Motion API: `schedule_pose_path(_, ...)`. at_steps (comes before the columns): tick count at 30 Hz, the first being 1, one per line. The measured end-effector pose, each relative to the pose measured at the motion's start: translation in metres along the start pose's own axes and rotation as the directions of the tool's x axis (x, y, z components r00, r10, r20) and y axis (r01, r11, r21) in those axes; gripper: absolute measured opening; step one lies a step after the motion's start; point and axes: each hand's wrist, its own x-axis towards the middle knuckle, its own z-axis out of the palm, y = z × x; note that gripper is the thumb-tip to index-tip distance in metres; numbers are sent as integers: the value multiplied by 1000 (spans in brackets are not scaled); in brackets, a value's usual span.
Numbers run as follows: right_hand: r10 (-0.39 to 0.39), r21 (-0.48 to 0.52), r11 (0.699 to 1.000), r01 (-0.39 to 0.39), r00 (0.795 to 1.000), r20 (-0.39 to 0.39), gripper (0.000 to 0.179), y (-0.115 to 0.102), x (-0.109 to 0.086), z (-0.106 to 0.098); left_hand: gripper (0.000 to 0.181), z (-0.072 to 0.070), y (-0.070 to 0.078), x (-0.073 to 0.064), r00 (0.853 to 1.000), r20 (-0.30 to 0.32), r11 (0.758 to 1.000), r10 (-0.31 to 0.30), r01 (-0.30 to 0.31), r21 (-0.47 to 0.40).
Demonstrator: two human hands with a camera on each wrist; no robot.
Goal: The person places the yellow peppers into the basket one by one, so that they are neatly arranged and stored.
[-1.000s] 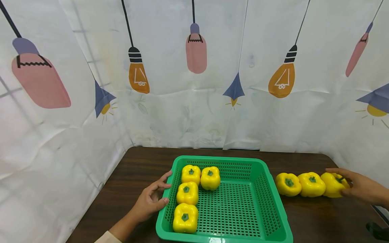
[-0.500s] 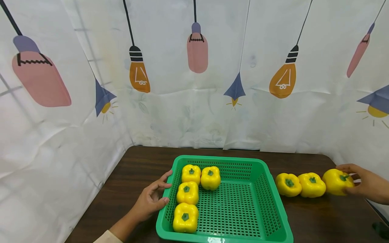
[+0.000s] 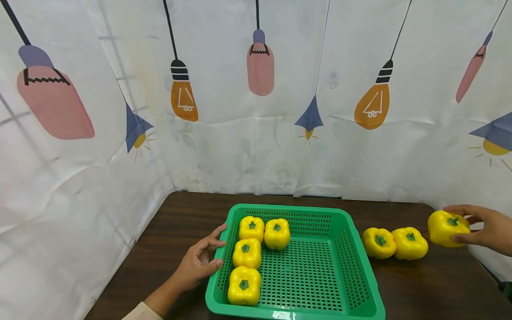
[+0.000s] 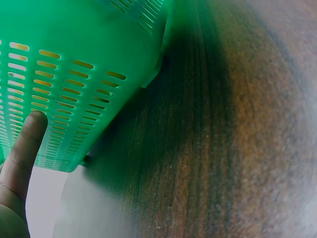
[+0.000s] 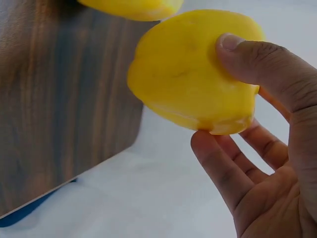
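My right hand (image 3: 486, 229) pinches a yellow bell pepper (image 3: 447, 229) between thumb and fingers, raised over the right end of the table. In the right wrist view the thumb (image 5: 262, 64) presses one side of this pepper (image 5: 183, 69). Two more yellow bell peppers, one nearer the basket (image 3: 379, 243) and one beside it (image 3: 410, 243), sit side by side on the table. My left hand (image 3: 200, 258) rests with relaxed fingers against the left side of a green plastic basket (image 3: 360, 266). A finger (image 4: 25, 148) touches the basket's slotted wall (image 4: 109, 49) in the left wrist view.
Several yellow bell peppers, such as the front one (image 3: 244, 286), stand along the basket's left side, with another pepper (image 3: 277, 234) at the back. The dark wooden table (image 3: 188, 218) meets a white cloth printed with lamps (image 3: 240, 155) behind and at the left.
My right hand has taken the rightmost pepper from the row and lifted it up and slightly to the right. The left hand and the basket have stayed in place.
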Motion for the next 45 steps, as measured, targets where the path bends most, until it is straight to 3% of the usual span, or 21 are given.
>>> schedule_pose_path(9,-66,25,997,70,988,-141,75,-14,3,-10,35,0,-1,-1,1000,-4,1000,-7,7,-13)
schedule_pose_path(14,-80,0,997,81,991,-109,77,-28,6,-17,34,0,-1,-1,1000,-7,1000,-12,12,-12)
schedule_pose_path(24,-97,49,994,97,995,-9,75,-65,13,-23,34,2,1,-1,1000,-4,1000,-14,14,-11)
schedule_pose_path(31,-140,58,988,141,990,-13,71,-90,16,-22,34,3,2,0,1000,-6,1000,-12,12,-11)
schedule_pose_path(45,-238,23,971,239,970,-47,71,-118,23,-10,35,2,1,0,1000,-7,1000,-14,14,-16)
